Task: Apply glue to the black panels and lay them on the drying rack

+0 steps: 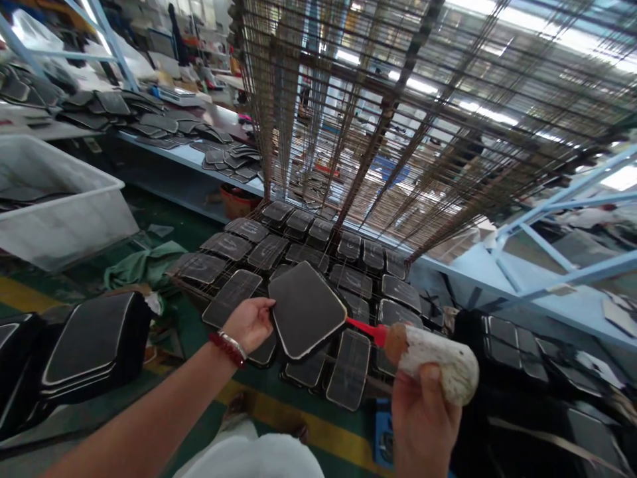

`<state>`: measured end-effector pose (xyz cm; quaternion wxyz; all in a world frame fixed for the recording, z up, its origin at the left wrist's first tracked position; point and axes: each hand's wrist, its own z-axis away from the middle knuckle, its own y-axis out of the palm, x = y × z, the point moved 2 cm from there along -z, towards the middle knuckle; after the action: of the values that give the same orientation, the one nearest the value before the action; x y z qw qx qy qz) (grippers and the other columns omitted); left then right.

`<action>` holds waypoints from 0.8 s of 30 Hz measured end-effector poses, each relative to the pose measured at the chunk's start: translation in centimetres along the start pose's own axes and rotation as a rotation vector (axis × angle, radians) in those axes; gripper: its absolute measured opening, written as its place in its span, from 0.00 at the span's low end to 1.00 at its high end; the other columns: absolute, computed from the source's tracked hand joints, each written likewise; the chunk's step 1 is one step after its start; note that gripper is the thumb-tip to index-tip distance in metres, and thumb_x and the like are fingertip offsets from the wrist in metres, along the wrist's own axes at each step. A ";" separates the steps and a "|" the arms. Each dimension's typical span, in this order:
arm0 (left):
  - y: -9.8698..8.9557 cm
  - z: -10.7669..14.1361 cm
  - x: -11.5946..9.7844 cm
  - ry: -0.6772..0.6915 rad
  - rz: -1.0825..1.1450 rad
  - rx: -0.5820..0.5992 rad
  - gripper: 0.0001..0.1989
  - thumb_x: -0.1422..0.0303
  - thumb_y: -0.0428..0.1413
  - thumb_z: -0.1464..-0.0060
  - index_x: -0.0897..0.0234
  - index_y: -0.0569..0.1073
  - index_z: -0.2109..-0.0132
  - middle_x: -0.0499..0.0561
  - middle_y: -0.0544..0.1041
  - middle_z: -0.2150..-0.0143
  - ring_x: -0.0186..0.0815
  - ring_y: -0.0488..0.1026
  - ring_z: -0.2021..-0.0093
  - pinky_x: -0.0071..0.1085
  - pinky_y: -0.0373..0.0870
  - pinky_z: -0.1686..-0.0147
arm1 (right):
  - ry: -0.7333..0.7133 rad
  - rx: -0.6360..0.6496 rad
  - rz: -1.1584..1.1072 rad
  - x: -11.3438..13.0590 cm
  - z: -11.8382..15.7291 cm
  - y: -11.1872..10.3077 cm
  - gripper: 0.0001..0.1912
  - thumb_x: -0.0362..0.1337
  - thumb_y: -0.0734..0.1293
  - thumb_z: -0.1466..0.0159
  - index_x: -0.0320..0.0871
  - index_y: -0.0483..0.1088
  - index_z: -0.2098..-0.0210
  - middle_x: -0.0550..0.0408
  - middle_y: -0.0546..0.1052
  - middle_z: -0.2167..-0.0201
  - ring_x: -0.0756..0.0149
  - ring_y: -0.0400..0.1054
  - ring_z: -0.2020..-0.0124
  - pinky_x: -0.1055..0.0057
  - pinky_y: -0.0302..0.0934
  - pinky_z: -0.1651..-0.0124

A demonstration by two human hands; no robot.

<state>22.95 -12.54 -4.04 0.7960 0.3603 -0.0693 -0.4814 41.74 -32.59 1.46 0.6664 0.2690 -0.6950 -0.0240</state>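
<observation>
My left hand pinches the left edge of a dark, flat panel with rounded corners and a pale line of glue round its rim. In my right hand is a stained white glue bottle with a red nozzle. The nozzle's tip meets the panel's right corner. Below the panel, rows of similar dark panels lie on a wire rack shelf, partly hidden by it.
Wire shelves of the rack tilt up behind. Stacked panels stand at left, near a white bin. A blue bench with more panels runs behind. More dark stacks are at right.
</observation>
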 end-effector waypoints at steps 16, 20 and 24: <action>1.5 0.4 1.1 0.090 0.044 -0.071 0.22 0.87 0.46 0.51 0.76 0.69 0.49 0.58 0.80 0.68 0.39 0.79 0.74 0.33 0.80 0.70 | 0.175 0.104 0.067 -2.5 4.1 -1.2 0.28 0.36 0.70 0.43 0.46 0.63 0.44 0.48 0.73 0.47 0.54 0.66 0.44 0.58 0.69 0.50; 1.3 0.2 0.8 0.100 0.059 -0.070 0.22 0.87 0.46 0.51 0.75 0.69 0.49 0.58 0.80 0.68 0.38 0.79 0.74 0.32 0.79 0.71 | 0.207 0.117 0.064 -3.3 5.1 -1.7 0.29 0.36 0.71 0.44 0.48 0.62 0.44 0.50 0.72 0.45 0.56 0.66 0.44 0.63 0.70 0.51; 1.1 0.5 0.6 0.118 0.056 -0.095 0.22 0.87 0.45 0.51 0.75 0.70 0.49 0.58 0.80 0.68 0.38 0.79 0.74 0.31 0.79 0.72 | 0.216 0.159 0.045 -2.7 4.4 -0.9 0.29 0.37 0.70 0.42 0.47 0.61 0.43 0.48 0.73 0.47 0.55 0.68 0.45 0.60 0.70 0.51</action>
<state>23.83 -13.02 -3.16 0.8280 0.3478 -0.0093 -0.4398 37.85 -33.70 -1.91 0.7144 0.3063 -0.6246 0.0754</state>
